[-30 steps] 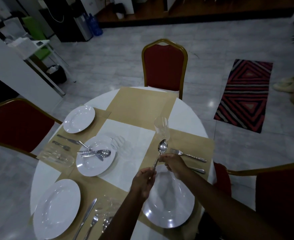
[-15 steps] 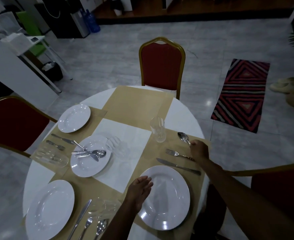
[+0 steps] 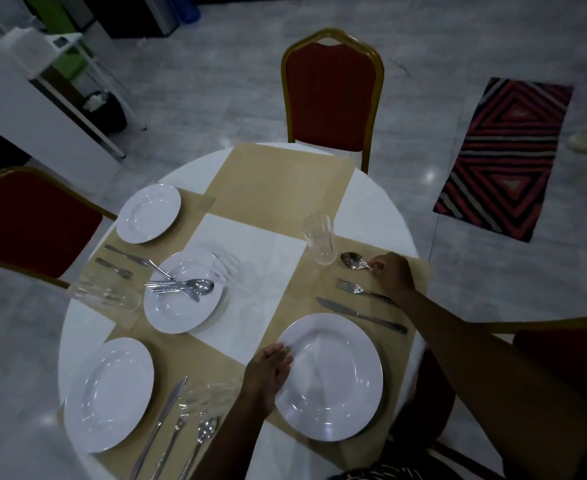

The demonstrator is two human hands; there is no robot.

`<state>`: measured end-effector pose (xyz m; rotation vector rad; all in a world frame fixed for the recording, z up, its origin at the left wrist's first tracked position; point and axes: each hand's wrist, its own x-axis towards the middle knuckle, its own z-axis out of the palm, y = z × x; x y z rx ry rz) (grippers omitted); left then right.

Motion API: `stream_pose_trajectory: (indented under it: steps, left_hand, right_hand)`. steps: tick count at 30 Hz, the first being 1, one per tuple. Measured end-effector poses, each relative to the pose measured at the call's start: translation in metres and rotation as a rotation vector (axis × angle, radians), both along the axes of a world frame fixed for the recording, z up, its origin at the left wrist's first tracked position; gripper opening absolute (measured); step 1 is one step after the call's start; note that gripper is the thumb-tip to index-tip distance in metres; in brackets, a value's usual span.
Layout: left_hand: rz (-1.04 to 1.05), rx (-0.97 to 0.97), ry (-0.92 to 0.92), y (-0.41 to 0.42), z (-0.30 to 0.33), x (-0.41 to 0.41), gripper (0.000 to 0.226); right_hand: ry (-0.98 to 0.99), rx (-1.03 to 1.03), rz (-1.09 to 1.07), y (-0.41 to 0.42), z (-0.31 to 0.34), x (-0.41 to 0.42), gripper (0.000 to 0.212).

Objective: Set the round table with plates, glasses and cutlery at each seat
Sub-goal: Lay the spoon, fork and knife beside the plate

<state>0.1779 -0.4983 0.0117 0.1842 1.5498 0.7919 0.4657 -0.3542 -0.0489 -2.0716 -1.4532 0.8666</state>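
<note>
At the right seat of the round table lies a white plate. My left hand rests flat against its left rim, fingers straight. Beyond the plate lie a knife, a fork and a spoon. My right hand holds the spoon's handle on the tan placemat. An upright glass stands just left of the spoon.
A second plate with knife, fork and spoon beside it sits near left. A plate carrying loose cutlery, a small plate, and glasses lying on their sides are at left. Red chairs surround the table.
The spoon went from both hands above the plate down onto the placemat by the glass. My left hand dropped to the plate's rim. My right hand stays at the spoon's handle.
</note>
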Motion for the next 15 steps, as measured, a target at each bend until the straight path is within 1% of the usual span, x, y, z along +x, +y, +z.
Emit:
stream_pose_trajectory:
  steps: [5,8,9,11,14,15]
  left_hand:
    - [-0.020,0.006,0.000,0.003,-0.003,-0.001,0.026]
    - [-0.084,0.025,0.043,0.005,-0.001,0.002,0.019]
    - [-0.119,0.041,0.084,0.007,0.000,0.003,0.016]
    - [-0.243,0.108,0.239,0.013,-0.002,0.002,0.012]
    - [-0.527,0.253,0.488,0.031,-0.003,-0.001,0.010]
    - [-0.606,0.290,0.530,0.037,-0.004,-0.002,0.010]
  right_hand:
    - [-0.119,0.045,-0.005,-0.004,-0.004,-0.004,0.015]
    - [-0.149,0.081,-0.015,-0.010,0.001,-0.006,0.016]
    - [-0.143,0.113,-0.009,-0.015,0.001,-0.006,0.017]
    - [-0.123,0.165,0.012,-0.031,0.006,-0.010,0.019]
    - [-0.073,0.193,0.058,-0.077,0.019,-0.020,0.019]
    - [-0.070,0.207,0.083,-0.096,0.020,-0.024,0.025]
